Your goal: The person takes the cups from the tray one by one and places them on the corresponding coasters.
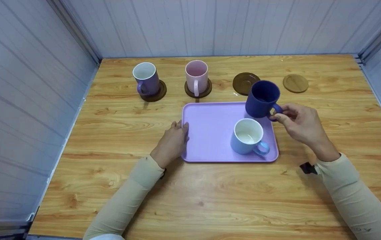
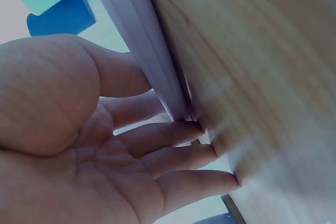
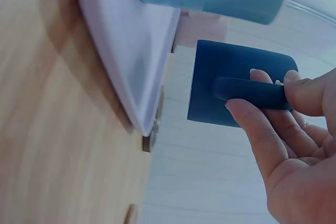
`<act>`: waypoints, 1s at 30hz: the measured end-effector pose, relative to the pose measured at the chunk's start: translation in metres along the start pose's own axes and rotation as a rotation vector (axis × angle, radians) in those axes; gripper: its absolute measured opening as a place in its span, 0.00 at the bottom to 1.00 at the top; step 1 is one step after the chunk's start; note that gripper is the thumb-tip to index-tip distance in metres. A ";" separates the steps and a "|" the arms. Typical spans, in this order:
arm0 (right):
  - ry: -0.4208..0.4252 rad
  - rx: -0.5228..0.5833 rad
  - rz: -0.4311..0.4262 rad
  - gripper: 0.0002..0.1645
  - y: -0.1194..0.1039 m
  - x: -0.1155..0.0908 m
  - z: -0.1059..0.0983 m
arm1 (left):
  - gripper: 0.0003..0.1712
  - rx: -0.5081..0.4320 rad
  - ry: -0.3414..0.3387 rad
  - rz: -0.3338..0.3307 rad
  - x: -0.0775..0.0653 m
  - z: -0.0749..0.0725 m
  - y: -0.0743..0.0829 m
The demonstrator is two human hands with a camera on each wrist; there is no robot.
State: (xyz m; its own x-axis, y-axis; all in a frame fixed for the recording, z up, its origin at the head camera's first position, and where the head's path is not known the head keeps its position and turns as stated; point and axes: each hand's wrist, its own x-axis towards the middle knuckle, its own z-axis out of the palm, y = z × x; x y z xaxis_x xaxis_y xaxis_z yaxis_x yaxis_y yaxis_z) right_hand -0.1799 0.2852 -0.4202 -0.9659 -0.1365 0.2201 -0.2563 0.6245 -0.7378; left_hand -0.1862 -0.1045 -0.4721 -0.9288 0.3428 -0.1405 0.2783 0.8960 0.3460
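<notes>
My right hand (image 1: 302,125) pinches the handle of a dark blue mug (image 1: 258,105) between thumb and fingers. In the right wrist view, the dark blue mug (image 3: 207,82) is held upright, off the table. From above it overlaps the far right corner of a lilac tray (image 1: 210,133). On the tray's right half stands a light blue mug (image 1: 242,143) with a white inside, its handle turned right. My left hand (image 1: 172,143) holds the tray's left edge, thumb over the rim. The left wrist view shows other fingertips (image 2: 226,179) down on the wooden table.
At the back, a purple mug (image 1: 148,85) and a pink mug (image 1: 201,78) stand on dark round coasters. Farther right lie a dark brown coaster (image 1: 242,83) and a light wooden coaster (image 1: 295,83). Pale panel walls (image 1: 210,26) border the table's back and sides.
</notes>
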 end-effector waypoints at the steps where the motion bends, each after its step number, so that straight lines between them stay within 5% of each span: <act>1: 0.009 0.003 0.001 0.09 -0.002 0.000 -0.003 | 0.28 0.001 0.007 0.008 0.000 0.000 0.000; 15: 0.145 -0.042 0.002 0.11 -0.026 0.023 -0.022 | 0.28 0.008 0.009 0.002 0.000 0.000 0.001; 30: 0.239 -0.001 0.000 0.12 -0.041 0.068 -0.016 | 0.27 0.002 0.013 0.003 0.000 0.000 0.001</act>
State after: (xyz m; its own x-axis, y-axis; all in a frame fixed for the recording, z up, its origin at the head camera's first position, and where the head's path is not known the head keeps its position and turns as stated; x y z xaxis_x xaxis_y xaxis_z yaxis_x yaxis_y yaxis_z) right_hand -0.2342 0.2625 -0.3648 -0.9295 0.0495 0.3654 -0.2566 0.6250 -0.7373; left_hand -0.1863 -0.1037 -0.4714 -0.9311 0.3417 -0.1272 0.2816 0.8955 0.3445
